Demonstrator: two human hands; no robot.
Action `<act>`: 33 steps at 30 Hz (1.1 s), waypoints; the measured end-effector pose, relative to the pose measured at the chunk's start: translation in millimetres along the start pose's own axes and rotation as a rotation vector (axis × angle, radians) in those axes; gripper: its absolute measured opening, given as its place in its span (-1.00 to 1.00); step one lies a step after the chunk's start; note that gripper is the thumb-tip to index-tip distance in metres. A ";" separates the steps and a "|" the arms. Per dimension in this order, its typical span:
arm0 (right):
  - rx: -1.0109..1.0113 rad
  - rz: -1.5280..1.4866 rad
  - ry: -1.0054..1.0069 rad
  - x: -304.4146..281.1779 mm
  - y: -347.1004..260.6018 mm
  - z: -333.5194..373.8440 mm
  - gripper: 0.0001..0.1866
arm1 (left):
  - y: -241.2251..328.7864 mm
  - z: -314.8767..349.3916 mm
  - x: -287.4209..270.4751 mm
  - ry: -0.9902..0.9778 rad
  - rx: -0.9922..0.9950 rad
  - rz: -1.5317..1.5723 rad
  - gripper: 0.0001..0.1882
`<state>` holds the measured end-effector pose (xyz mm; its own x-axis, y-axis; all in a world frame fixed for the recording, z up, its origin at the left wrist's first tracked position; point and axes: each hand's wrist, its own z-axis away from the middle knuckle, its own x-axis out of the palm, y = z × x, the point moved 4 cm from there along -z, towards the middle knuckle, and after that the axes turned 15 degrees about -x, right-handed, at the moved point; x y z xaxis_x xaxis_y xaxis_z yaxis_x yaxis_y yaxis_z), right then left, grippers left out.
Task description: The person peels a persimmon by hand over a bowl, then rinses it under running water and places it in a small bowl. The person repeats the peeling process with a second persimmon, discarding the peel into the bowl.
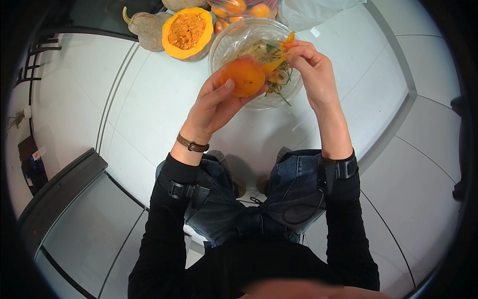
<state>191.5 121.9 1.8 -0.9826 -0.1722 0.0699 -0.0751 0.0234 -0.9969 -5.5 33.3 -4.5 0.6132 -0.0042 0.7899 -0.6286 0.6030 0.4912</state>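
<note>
My left hand (214, 102) is wrapped around a smooth, round orange fruit (244, 77) that looks like a ripe persimmon, with small dark spots on its side. A strip of its peel (274, 65) stretches away from the fruit toward my right hand (314, 70), whose thumb and fingers pinch the peel end. Both hands are over a clear plastic bowl (215, 55) lined with a thin clear bag. Inside the bowl lie green stems and pale vegetable scraps (279, 87); the hands and fruit hide part of them.
Beyond the bowl, a halved pumpkin (186, 35) shows its seedy middle beside a long-necked squash (148, 30). A plastic bag of orange fruits (234, 7) and a whitish plastic bag (313, 12) stand behind. My knees (298, 174) are near the bowl. A dark-framed panel (64, 199) is at the left.
</note>
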 end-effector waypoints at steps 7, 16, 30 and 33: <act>-0.101 0.059 -0.048 -12.2 -13.4 -2.6 -0.78 | -2.2 -1.1 -6.6 -0.094 0.003 0.043 -0.27; -0.143 0.143 -0.302 17.0 -18.6 13.4 -0.81 | -5.1 -0.9 -10.7 -0.021 -0.008 0.068 -0.26; 0.006 -0.113 -0.336 24.2 -27.7 22.9 -0.92 | -10.7 -3.0 4.5 0.032 0.004 -0.136 -0.33; 0.033 -0.231 -0.315 23.7 -28.7 24.1 -0.91 | -10.8 -2.2 5.1 0.075 -0.001 -0.182 -0.37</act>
<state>174.4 93.4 31.3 -0.8396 -0.4635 0.2834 -0.2776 -0.0824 -0.9572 5.5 28.5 -6.5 0.7507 -0.0543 0.6584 -0.5034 0.5984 0.6233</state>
